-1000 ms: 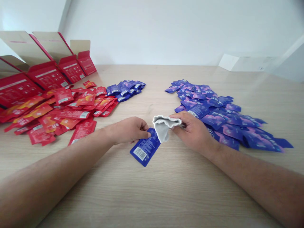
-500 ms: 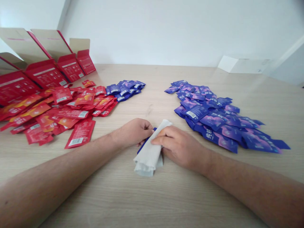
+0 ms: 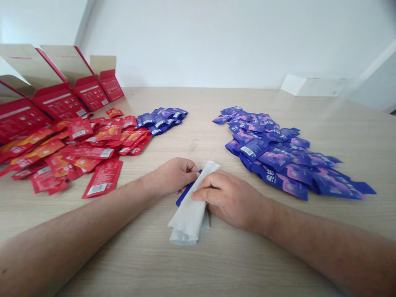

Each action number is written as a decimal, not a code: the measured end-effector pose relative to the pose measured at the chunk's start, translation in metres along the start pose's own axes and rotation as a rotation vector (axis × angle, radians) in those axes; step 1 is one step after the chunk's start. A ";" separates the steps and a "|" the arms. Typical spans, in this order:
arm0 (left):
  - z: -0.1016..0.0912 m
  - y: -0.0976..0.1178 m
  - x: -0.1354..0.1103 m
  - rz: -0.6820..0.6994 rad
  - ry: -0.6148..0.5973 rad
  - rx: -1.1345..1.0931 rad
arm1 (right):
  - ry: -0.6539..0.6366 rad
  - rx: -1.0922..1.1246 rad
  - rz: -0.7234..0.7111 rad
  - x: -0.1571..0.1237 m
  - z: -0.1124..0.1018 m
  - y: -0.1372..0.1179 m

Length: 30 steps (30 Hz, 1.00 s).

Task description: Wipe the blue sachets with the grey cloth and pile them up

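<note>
- Left hand (image 3: 173, 177): fingers pinched on the upper end of a blue sachet (image 3: 186, 194), which lies at a slant, mostly covered.
- Right hand (image 3: 229, 202): fingers curled over a folded grey-white cloth (image 3: 188, 216), pressing it against the sachet. Hands close together, cloth and sachet between them; whether they touch cannot be told.
- Cloth: upper end over the sachet, lower end trailing toward the person across the table.
- State of the sachet: only a thin blue edge shows, so its face and any marks on it are hidden.
- Right of the hands: large blue-purple heap (image 3: 275, 161), loose and overlapping, spreading away in a long band.
- Left of the hands: loose red heap (image 3: 93, 152), some sachets with orange panels; smaller blue heap (image 3: 161, 121) just beyond, touching the red at its edge.
- Far left: row of red cartons (image 3: 58, 103), flaps up; insides hidden, contents cannot be told.
- Sachets in both heaps lie loose, outside the cartons.
- Surface: pale wood-grain table (image 3: 198, 140), bare strip between the heaps.
- Room: white wall (image 3: 235, 41); white card piece (image 3: 312, 86) at the far right edge of the table.
</note>
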<state>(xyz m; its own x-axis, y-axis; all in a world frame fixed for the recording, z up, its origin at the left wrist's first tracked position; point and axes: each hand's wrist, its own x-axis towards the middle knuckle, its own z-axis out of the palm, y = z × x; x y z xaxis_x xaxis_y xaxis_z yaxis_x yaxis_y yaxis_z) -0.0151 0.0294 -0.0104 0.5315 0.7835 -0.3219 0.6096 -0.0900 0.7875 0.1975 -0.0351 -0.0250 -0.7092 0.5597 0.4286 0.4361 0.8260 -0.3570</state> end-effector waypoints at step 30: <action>-0.001 0.005 -0.005 -0.043 0.019 -0.044 | 0.042 -0.036 0.132 0.003 -0.010 0.002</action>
<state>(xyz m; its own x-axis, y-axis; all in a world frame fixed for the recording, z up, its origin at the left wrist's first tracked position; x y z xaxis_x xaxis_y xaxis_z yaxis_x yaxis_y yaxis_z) -0.0150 0.0261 -0.0042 0.4941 0.7976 -0.3459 0.6046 -0.0294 0.7960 0.2020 -0.0310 -0.0159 -0.6206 0.6657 0.4144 0.5448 0.7461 -0.3827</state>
